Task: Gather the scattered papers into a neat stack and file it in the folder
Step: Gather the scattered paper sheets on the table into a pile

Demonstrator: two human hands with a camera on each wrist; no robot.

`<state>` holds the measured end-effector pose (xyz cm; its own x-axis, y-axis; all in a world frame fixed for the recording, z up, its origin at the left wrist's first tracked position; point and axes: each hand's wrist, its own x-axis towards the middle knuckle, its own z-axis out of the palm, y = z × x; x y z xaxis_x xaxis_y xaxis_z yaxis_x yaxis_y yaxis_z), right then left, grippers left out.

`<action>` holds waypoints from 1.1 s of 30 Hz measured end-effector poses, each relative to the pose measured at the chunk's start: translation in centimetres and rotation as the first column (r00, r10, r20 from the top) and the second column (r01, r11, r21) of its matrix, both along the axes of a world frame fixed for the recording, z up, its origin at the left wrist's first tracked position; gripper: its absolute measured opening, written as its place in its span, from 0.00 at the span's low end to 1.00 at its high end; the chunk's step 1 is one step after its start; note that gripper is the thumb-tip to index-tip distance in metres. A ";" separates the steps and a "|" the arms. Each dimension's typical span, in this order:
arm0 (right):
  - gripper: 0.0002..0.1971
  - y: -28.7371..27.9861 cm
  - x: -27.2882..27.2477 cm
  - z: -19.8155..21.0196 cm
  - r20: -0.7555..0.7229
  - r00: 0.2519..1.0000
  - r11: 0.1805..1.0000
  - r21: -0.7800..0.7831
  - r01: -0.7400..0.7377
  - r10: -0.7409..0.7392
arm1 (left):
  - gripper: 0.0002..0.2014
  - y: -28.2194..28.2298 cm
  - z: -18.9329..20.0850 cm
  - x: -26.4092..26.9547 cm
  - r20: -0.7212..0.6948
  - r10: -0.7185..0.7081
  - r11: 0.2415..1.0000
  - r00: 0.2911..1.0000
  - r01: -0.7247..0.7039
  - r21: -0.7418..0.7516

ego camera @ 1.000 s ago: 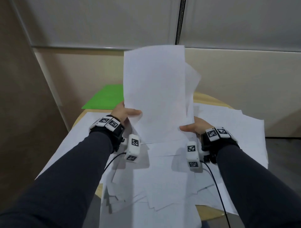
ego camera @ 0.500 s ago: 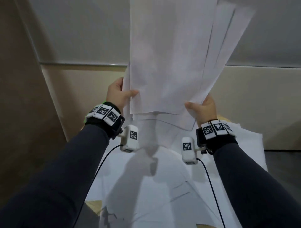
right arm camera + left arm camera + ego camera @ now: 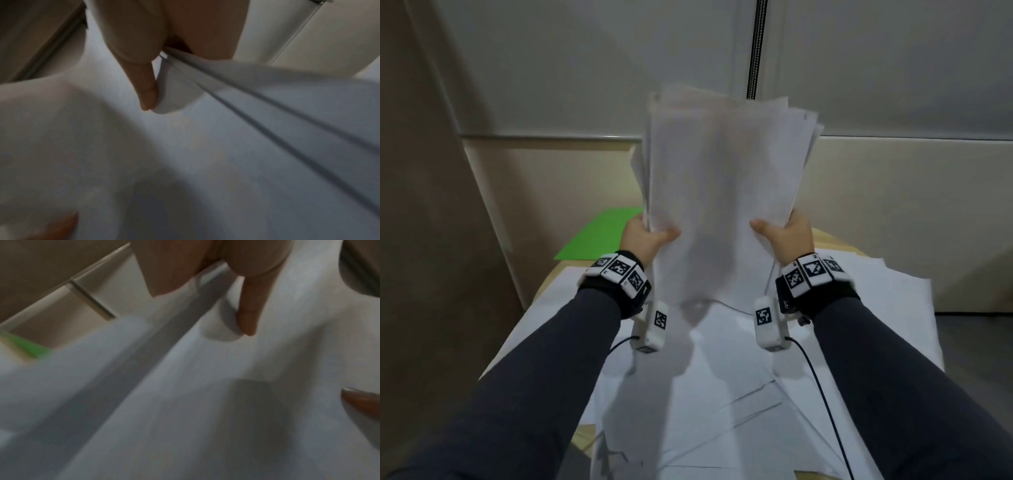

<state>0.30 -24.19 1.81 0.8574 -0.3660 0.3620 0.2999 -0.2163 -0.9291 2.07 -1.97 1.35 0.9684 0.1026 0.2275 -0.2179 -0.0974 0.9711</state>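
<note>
- A sheaf of plain white paper sheets (image 3: 722, 192) stands upright in the air above the surface, pinched at its lower left and lower right edges. Its top edges are fanned and uneven, with several sheets offset to the right, and its outline is blurred.
- In the wrist views the sheaf's edges (image 3: 207, 287) (image 3: 185, 65) show as several separate layers.
- More loose white paper sheets (image 3: 722, 394) lie scattered and overlapping at different angles across the surface below, some hanging over its near edge.
- A flat bright green folder (image 3: 599, 236) lies closed at the far left of the surface, beyond the scattered sheets.
</note>
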 end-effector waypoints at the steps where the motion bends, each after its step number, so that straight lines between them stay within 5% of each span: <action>1: 0.19 -0.1 -0.1 0.6 0.036 0.999 1.000 -0.001 0.022 -0.022 | 0.18 0.1 0.5 0.1 0.021 0.003 1.000 1.000 -0.003 0.007; 4: 0.24 -1.5 -0.6 1.9 0.004 1.000 0.999 -0.046 -0.023 0.023 | 0.19 0.6 2.6 0.5 -0.057 -0.065 0.997 0.996 0.062 -0.046; 6: 0.25 -3.6 -1.0 1.3 -0.259 0.966 0.987 -0.160 -0.021 -0.022 | 0.16 0.7 2.4 0.9 -0.237 -0.079 0.996 0.968 0.086 0.021; 8: 0.27 -6.7 -1.6 -0.8 -0.555 0.823 0.971 -0.239 -0.020 -0.120 | 0.15 0.8 0.7 0.8 -0.417 0.016 0.964 0.909 0.097 0.248; 9: 0.26 -8.2 -2.3 -1.8 -0.655 0.724 0.923 -0.378 -0.065 -0.217 | 0.18 0.9 -0.6 0.8 -0.479 0.067 0.924 0.875 0.127 0.362; 11: 0.17 -10.8 -3.9 -3.9 -0.711 0.526 0.664 -0.674 -0.323 -0.466 | 0.24 1.1 -3.3 0.0 -0.558 0.155 0.758 0.815 0.264 0.596; 13: 0.20 -11.8 -6.0 -4.7 -0.673 0.429 0.440 -0.728 -0.525 -0.602 | 0.27 0.9 -4.8 -1.1 -0.579 0.217 0.607 0.786 0.356 0.711; 15: 0.26 -11.6 -6.9 -5.2 -0.655 0.402 0.395 -0.729 -0.560 -0.640 | 0.26 0.3 -5.2 -1.7 -0.602 0.237 0.608 0.763 0.367 0.704; 19: 0.27 -10.0 -5.8 -6.0 -0.713 0.445 0.455 -0.694 -0.558 -0.543 | 0.28 -0.8 -4.7 -2.4 -0.594 0.288 0.578 0.751 0.358 0.734; 24: 0.27 -11.5 -4.9 -6.6 -0.657 0.465 0.385 -0.739 -0.552 -0.593 | 0.23 -1.2 -5.2 -2.9 -0.585 0.314 0.551 0.748 0.359 0.754; 29: 0.33 -13.2 -5.6 -6.0 -0.673 0.451 0.594 -0.736 -0.325 -0.587 | 0.31 -1.1 -5.1 -2.4 -0.560 0.342 0.544 0.755 0.327 0.773; 33: 0.29 -11.8 -5.3 -5.4 -0.746 0.399 0.631 -0.664 -0.401 -0.533 | 0.27 -0.8 -5.4 -2.0 -0.577 0.335 0.490 0.745 0.385 0.782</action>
<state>-5.01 -36.04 -3.64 0.7873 -0.4831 -0.3831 -0.5597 -0.8207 -0.1153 0.04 -2.78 -4.01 0.8849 0.1915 -0.4246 0.3291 -0.9022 0.2790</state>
